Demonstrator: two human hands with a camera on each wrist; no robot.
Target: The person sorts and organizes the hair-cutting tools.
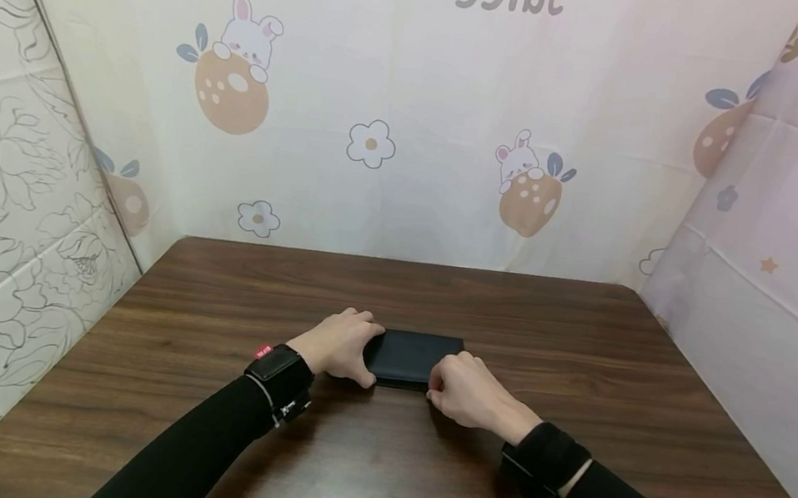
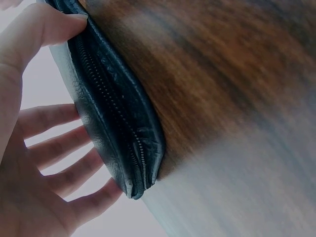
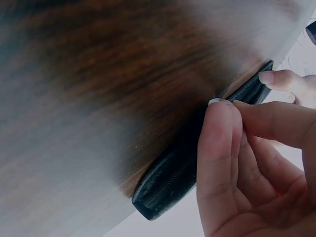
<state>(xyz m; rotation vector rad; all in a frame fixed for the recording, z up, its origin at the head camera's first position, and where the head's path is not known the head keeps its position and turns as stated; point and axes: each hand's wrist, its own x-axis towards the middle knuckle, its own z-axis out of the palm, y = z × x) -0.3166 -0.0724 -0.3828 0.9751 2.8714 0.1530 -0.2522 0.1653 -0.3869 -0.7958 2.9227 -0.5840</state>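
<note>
A flat black zip pouch (image 1: 409, 358) lies on the wooden table in front of me. My left hand (image 1: 342, 345) grips its left end, thumb at the near edge and fingers along the far side. In the left wrist view the zipper teeth (image 2: 111, 101) run along the pouch's narrow edge. At the near right part of the pouch, my right hand (image 1: 470, 390) pinches thumb and index fingertips together on the zipped edge. What lies between those fingertips is hidden in the right wrist view, where the pouch's right end (image 3: 163, 190) shows below the hand.
The brown wooden table (image 1: 355, 470) extends around the pouch on all sides. Behind it hangs a pale printed curtain (image 1: 409, 57), with another along the right. A flower-patterned panel (image 1: 8, 172) stands on the left.
</note>
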